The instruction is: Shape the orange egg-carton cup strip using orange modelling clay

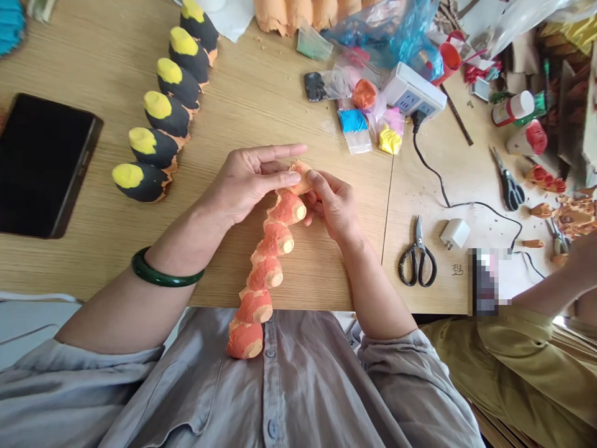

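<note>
An egg carton strip (pixel 267 274), its row of cups coated in orange-red with pale bare tips, runs from my hands down past the table edge, in front of my grey shirt. The thumb of my left hand (pixel 254 180) presses on the uncoated cup at the far end, with the index finger stretched out above it. My right hand (pixel 333 202) pinches the same end cup from the right, thumb on top. The undersides of the fingers are partly hidden. To the left lies another egg carton strip (pixel 168 115), coated black with yellow tips.
A tablet (pixel 44 165) lies at the left. Bags of coloured clay (pixel 354 127) and a power strip (pixel 413 90) are at the back right. Scissors (pixel 417 255), a white adapter (pixel 454 234) and a black cable (pixel 441 180) lie to the right, near another person's arm (pixel 555 277).
</note>
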`<state>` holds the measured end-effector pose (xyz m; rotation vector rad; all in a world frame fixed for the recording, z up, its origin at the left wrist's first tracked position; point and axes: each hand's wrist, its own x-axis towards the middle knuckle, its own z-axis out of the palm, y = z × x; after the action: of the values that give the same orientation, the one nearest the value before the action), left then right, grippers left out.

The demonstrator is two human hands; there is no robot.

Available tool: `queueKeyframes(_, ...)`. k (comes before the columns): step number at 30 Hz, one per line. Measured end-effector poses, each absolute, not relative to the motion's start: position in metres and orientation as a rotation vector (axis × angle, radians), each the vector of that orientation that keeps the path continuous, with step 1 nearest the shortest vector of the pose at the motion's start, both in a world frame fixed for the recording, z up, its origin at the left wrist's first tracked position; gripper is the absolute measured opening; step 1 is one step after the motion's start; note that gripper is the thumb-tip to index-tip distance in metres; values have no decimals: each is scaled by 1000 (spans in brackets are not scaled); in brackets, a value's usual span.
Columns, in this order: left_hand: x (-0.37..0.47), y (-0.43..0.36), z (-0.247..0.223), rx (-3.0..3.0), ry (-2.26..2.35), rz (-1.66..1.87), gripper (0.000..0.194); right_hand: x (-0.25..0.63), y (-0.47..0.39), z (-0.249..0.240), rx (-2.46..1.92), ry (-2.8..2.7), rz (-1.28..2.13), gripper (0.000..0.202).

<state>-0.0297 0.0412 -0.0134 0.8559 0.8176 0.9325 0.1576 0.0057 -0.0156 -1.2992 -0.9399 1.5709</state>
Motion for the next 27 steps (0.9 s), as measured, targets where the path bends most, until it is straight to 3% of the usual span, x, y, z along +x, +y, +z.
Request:
queueKeyframes(5, -28, 41, -14, 810, 863, 933, 46, 159, 7, -16, -1291, -918, 1594, 72)
queueKeyframes(9, -31, 42, -10, 813, 913, 917, 27, 161, 9, -13, -1293, -883, 1609, 69)
queueKeyframes(16, -38, 46, 1, 896, 834, 855, 27, 161, 7, -7, -1236, -920, 1609, 69)
queueKeyframes(27, -40, 47, 10, 944, 954, 838, 47, 155, 4, -9, -1246, -906, 1627, 73)
